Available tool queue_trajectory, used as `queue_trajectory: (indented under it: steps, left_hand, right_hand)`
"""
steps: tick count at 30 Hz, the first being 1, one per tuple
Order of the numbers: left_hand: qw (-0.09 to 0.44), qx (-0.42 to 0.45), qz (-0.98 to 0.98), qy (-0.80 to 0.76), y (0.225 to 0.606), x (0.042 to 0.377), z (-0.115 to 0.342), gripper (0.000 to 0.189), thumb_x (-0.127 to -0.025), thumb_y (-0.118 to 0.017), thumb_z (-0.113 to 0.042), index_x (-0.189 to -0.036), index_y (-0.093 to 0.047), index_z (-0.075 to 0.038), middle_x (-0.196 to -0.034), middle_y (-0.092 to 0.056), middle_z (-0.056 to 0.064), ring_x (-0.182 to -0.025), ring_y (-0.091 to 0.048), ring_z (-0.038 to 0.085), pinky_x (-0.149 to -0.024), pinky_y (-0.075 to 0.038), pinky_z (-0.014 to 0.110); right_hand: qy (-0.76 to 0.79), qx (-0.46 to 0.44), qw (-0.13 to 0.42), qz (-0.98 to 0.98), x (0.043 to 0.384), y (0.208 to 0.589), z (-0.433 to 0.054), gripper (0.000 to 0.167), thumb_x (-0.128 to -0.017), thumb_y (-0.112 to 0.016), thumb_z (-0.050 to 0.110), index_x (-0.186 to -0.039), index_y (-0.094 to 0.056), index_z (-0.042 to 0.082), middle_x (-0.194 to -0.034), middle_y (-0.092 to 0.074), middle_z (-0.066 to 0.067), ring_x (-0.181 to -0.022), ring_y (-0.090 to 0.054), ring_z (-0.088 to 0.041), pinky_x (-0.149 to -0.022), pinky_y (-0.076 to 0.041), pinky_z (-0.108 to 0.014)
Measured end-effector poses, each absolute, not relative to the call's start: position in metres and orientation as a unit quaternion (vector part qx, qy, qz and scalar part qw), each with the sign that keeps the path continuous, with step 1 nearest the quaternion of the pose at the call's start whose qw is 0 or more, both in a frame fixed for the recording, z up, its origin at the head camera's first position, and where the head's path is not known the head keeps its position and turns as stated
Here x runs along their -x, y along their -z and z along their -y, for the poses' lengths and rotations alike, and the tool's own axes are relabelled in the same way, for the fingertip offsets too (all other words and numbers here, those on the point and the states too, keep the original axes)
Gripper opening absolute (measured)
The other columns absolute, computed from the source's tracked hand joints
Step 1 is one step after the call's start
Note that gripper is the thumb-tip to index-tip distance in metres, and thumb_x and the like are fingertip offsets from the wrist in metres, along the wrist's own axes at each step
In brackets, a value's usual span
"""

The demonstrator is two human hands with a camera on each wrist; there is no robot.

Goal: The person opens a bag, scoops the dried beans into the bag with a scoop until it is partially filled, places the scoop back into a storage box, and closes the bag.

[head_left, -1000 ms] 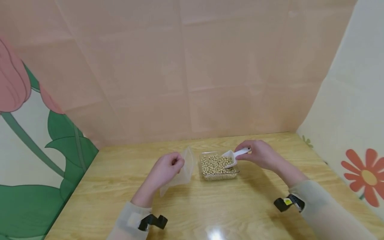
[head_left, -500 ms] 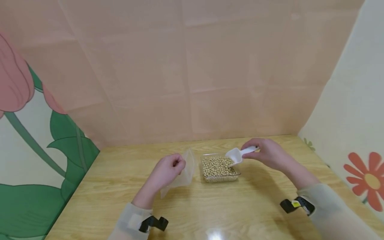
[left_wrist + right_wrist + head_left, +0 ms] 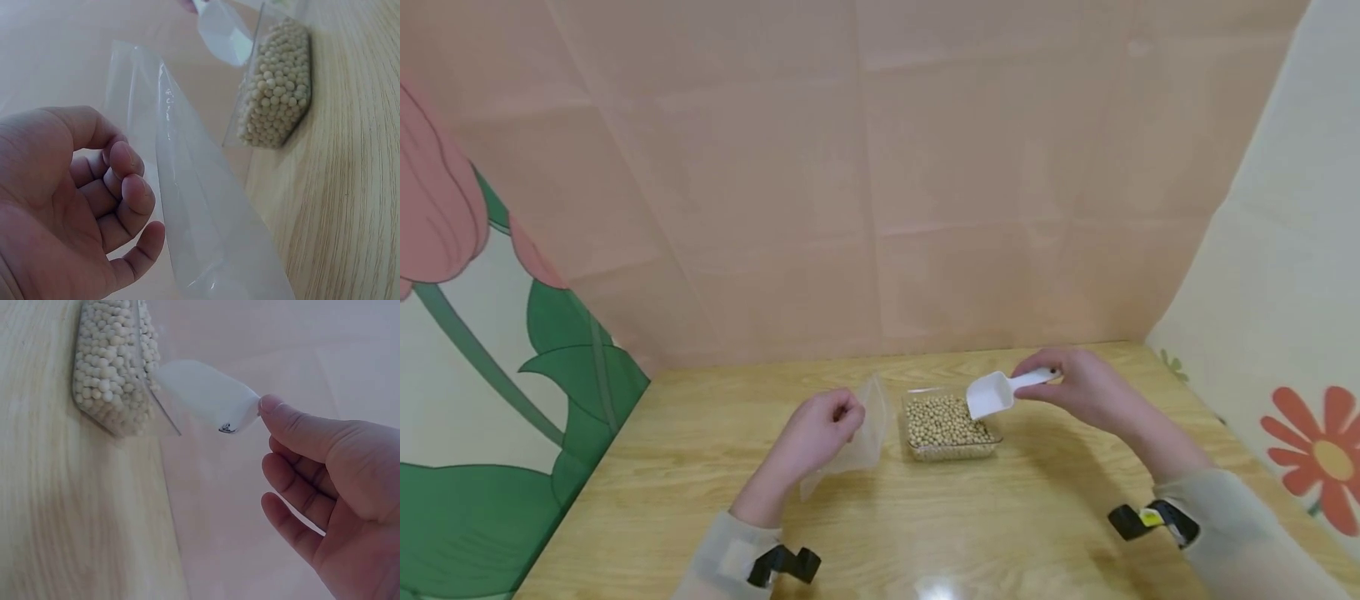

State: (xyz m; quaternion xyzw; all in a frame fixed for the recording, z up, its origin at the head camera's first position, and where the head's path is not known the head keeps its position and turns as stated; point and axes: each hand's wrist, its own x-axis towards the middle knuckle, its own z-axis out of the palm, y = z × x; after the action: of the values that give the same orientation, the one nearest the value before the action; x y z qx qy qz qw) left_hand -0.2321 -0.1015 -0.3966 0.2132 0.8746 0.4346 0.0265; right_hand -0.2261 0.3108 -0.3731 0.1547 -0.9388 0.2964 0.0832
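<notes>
My left hand [image 3: 816, 433] pinches the top of a translucent plastic bag [image 3: 867, 433], which hangs down beside it over the table. In the left wrist view the bag [image 3: 203, 206] stands upright past my curled fingers. To its right sits a clear rectangular container [image 3: 955, 453] full of round, pale beans [image 3: 942, 418] that look like soybeans. My right hand [image 3: 1078, 387] grips a white scoop [image 3: 990, 395] by its handle between thumb and fingers. The scoop is tilted above the container's right side, its white inner face showing. From the right wrist, the scoop's underside [image 3: 209, 394] shows.
Everything stands on a light wood-grain table [image 3: 685, 467]. A pinkish sheet [image 3: 775, 208] rises behind its back edge. Flower-printed panels [image 3: 1255, 250] flank it on both sides. Each wrist carries a black camera strap [image 3: 782, 564].
The scoop has come up out of the beans and shifted right, turning so its inner face shows. My right hand moved with it; my left hand and the bag hold nearly the same place.
</notes>
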Motion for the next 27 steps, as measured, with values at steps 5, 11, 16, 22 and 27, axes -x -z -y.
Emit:
queue_trajectory:
  steps: [5,11,16,22,27]
  left_hand:
    - [0.035,-0.213,-0.875,-0.434,0.396,0.232,0.101,0.022,-0.11,-0.057,-0.014,-0.09,-0.066,-0.015,-0.075,-0.06,-0.001,-0.058,-0.045,0.015,-0.055,-0.039,0.03]
    - [0.014,-0.218,-0.876,-0.43,0.384,0.237,0.1,0.021,-0.109,-0.057,-0.015,-0.09,-0.065,-0.015,-0.074,-0.058,0.0,-0.059,-0.046,0.015,-0.057,-0.04,0.032]
    - [0.011,-0.222,-0.876,-0.428,0.376,0.243,0.097,0.021,-0.109,-0.058,-0.016,-0.089,-0.065,-0.015,-0.074,-0.058,-0.001,-0.059,-0.047,0.016,-0.057,-0.04,0.032]
    - [0.013,-0.216,-0.878,-0.428,0.376,0.244,0.098,0.02,-0.108,-0.058,-0.015,-0.09,-0.066,-0.015,-0.075,-0.059,0.0,-0.059,-0.047,0.016,-0.056,-0.04,0.033]
    - [0.012,-0.215,-0.879,-0.424,0.379,0.243,0.101,0.021,-0.108,-0.058,-0.015,-0.09,-0.067,-0.016,-0.075,-0.06,0.0,-0.059,-0.047,0.016,-0.056,-0.04,0.033]
  right_hand:
    - [-0.31,-0.139,0.067,0.938,0.226,0.381,-0.312,0.026,-0.096,-0.089,0.036,-0.116,-0.084,0.021,-0.113,-0.08,-0.001,-0.092,-0.066,-0.021,-0.077,-0.052,-0.038]
    - [-0.321,-0.133,0.059,0.936,0.233,0.375,-0.315,0.029,-0.098,-0.087,0.037,-0.119,-0.083,0.019,-0.113,-0.079,-0.006,-0.087,-0.062,-0.023,-0.072,-0.05,-0.036]
    - [-0.314,-0.127,0.053,0.939,0.238,0.369,-0.318,0.03,-0.097,-0.087,0.039,-0.12,-0.083,0.019,-0.111,-0.079,-0.004,-0.087,-0.062,-0.023,-0.073,-0.05,-0.037]
    - [-0.299,-0.122,0.045,0.945,0.239,0.366,-0.317,0.033,-0.097,-0.086,0.044,-0.12,-0.083,0.021,-0.114,-0.079,-0.004,-0.095,-0.066,-0.025,-0.08,-0.05,-0.042]
    - [-0.295,-0.12,0.031,0.947,0.239,0.373,-0.313,0.035,-0.098,-0.085,0.047,-0.121,-0.083,0.021,-0.117,-0.079,-0.004,-0.101,-0.069,-0.026,-0.083,-0.052,-0.045]
